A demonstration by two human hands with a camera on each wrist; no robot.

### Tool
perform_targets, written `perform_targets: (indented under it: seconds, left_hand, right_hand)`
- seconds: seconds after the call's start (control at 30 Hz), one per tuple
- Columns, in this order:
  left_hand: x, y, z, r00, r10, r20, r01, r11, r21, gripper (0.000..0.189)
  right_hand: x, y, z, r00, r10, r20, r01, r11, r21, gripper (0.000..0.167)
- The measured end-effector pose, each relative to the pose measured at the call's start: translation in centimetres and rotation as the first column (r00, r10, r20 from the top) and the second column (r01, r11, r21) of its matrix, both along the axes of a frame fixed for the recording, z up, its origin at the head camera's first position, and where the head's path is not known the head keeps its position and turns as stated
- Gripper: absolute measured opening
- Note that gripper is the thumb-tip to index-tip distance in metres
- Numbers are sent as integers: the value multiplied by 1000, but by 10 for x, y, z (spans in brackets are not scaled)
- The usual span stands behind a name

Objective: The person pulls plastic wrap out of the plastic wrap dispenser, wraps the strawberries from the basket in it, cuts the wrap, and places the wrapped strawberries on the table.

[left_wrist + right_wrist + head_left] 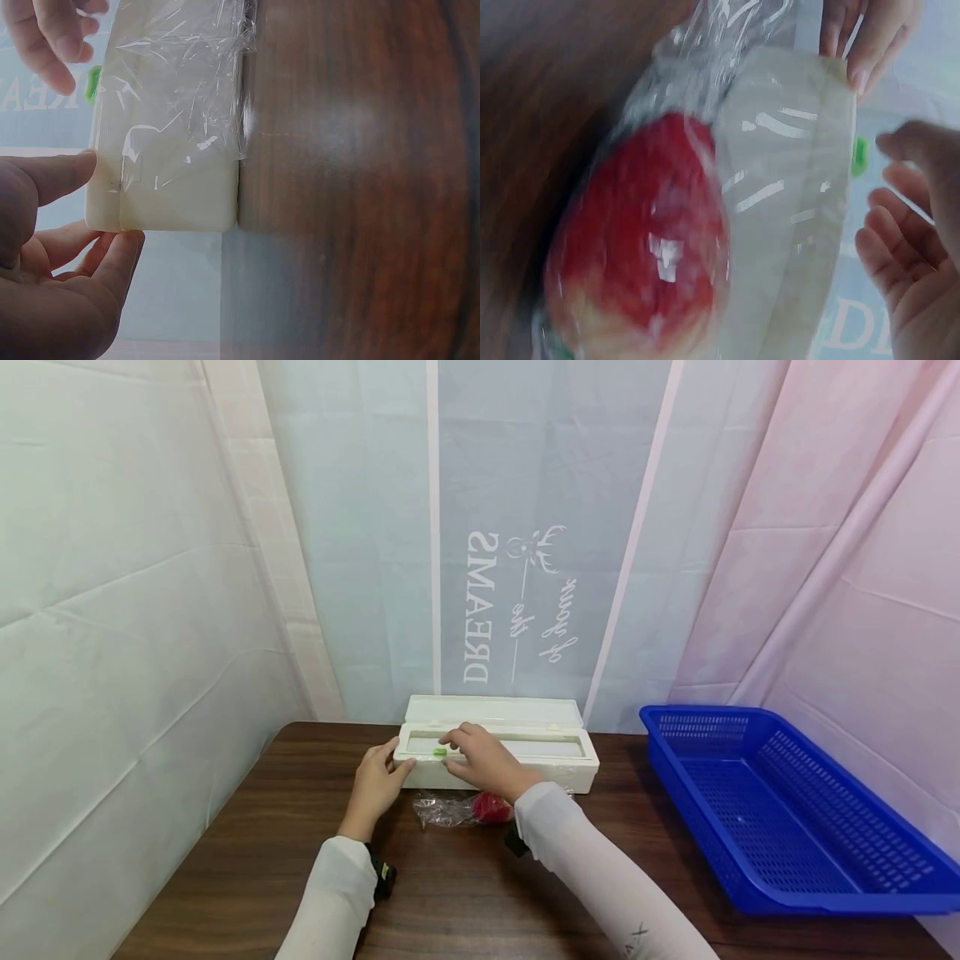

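Observation:
A long white cling film dispenser box (pixel 498 776) stands on the table with its lid (pixel 495 710) raised at the back. A small green slide cutter (pixel 440 752) sits on its top, toward the left. My left hand (pixel 377 783) grips the box's left end, thumb on the upper front edge, fingers against the end face. My right hand (pixel 483 762) hovers over the box beside the cutter, fingers loosely bent and holding nothing. Clear film (pixel 180 82) hangs over the box front. Before the box lies a red fruit (pixel 649 247) with a yellowish end, under clear film.
A blue perforated plastic basket (pixel 686 797) stands at the right of the dark wooden table (pixel 450 893). Printed cloth (pixel 375 527) hangs behind the table, and pale cloth walls rise at both sides.

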State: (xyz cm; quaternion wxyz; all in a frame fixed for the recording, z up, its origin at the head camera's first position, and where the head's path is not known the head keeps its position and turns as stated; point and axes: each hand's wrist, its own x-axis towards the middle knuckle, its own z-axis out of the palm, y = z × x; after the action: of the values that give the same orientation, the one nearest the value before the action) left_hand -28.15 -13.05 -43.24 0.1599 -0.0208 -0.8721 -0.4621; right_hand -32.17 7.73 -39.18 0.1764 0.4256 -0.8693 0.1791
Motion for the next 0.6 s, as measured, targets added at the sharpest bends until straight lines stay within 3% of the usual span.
perform_targets:
  seconds: [0.23, 0.6]
  left_hand:
    - [-1, 1, 1, 1000, 0, -1, 0, 1000, 5, 61]
    - [-1, 1, 1, 1000, 5, -2, -5, 1000, -8, 61]
  right_hand:
    - [4, -13, -1, 999, -46, -3, 45, 996, -79, 20]
    - [3, -19, -6, 990, -140, 2, 140, 989, -52, 22]
